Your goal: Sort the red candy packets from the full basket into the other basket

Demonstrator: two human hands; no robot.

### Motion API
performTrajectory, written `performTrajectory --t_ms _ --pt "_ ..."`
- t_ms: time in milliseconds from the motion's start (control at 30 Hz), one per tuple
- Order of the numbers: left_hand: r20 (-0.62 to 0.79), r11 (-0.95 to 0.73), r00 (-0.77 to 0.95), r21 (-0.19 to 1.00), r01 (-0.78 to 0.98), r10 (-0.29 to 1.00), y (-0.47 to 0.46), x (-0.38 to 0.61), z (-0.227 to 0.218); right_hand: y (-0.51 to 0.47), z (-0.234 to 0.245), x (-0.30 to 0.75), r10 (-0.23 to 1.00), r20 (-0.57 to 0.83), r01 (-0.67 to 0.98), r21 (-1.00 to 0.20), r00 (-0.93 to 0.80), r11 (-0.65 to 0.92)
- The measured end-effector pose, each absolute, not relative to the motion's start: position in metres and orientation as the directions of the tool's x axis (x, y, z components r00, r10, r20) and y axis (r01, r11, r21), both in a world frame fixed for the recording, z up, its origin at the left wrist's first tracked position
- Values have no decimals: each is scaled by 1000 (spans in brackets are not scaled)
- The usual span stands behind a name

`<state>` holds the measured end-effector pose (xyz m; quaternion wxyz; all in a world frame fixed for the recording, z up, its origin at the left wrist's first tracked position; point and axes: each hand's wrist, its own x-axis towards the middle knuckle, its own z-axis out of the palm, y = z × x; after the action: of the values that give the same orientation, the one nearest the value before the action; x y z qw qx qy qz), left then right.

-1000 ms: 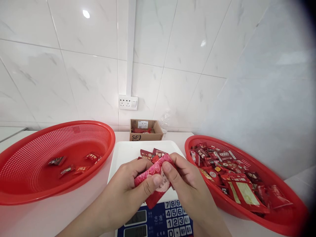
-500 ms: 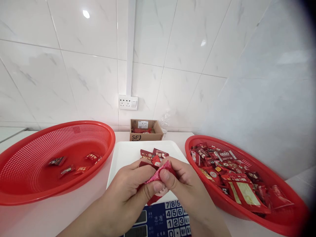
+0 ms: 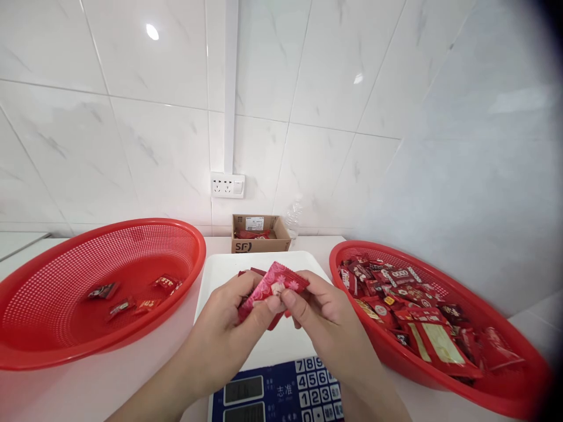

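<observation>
Both hands meet over the white pan (image 3: 220, 266) of a digital scale. Between my left hand (image 3: 235, 319) and my right hand (image 3: 323, 310) is a pink snack packet (image 3: 270, 285) with flower prints, tilted, its top edge crimped. The fingers of each hand are closed, with both thumbs pressing the packet's near face. Behind it, at my left fingers, shows part of a darker red packet (image 3: 254, 271). My hands hide whatever lies on the middle of the pan. Below them is the scale's blue keypad panel (image 3: 284, 390), with number keys and two displays.
At the left stands a red perforated basket (image 3: 197, 246) with several packets (image 3: 167, 282) inside. Another red basket (image 3: 444, 390), at the right, is heaped with red packets (image 3: 413, 293). A small cardboard box (image 3: 263, 245) and a clear plastic bottle (image 3: 294, 215) stand against the tiled wall.
The pink packet has turned more upright and its printed face shows. My hands have risen slightly, uncovering more of the scale's panel. Packets seen on the pan before are now mostly hidden.
</observation>
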<state>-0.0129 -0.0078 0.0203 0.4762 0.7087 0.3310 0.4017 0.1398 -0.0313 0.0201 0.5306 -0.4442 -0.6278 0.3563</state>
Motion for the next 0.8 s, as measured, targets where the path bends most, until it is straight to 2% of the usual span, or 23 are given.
performTrajectory --t_ms 100,267,433,533,667,800 --pt "189 -300 519 944 137 834 -6 -17 23 -33 22 142 943 323 224 -916 -84 334" --pt "170 -240 477 967 89 862 -8 -17 23 -32 20 143 955 276 188 -938 -107 292" --pt "294 -381 432 915 129 853 -8 -14 19 -33 19 141 966 254 199 -945 -55 260" --pt "356 -449 415 881 149 837 -7 -13 16 -32 16 140 963 262 120 -956 -64 268" --pt "400 -500 387 842 203 831 -10 -13 16 -29 13 138 954 285 16 -958 -90 288" --pt "405 -523 381 801 290 831 -12 -13 18 -29 13 136 947 311 39 -948 -81 315"
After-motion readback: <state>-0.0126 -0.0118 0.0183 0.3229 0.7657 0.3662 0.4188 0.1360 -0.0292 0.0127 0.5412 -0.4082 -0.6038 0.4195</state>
